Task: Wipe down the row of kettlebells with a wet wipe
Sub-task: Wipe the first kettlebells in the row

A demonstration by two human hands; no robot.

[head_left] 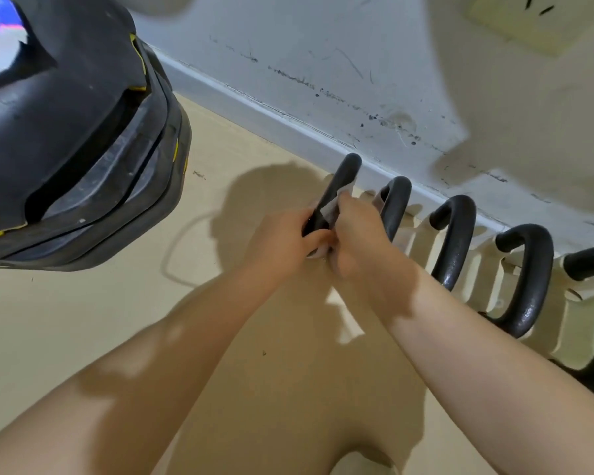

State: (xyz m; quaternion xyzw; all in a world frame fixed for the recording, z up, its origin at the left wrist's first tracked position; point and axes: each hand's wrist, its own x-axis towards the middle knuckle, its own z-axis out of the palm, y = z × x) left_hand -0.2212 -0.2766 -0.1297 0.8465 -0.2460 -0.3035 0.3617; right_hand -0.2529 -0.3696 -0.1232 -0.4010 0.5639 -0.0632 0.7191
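Hands (318, 241) hide most of wipe (333, 205) on first kettlebell handle (343, 173)

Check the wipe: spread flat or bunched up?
Bunched. The wipe is crumpled against the first kettlebell's handle, pinched by the right hand; most of it is hidden.

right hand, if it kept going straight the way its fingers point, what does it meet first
Probably the wet wipe it presses against the first kettlebell handle, so the right hand is already there. Beyond looks like the baseboard, though depth is unclear.
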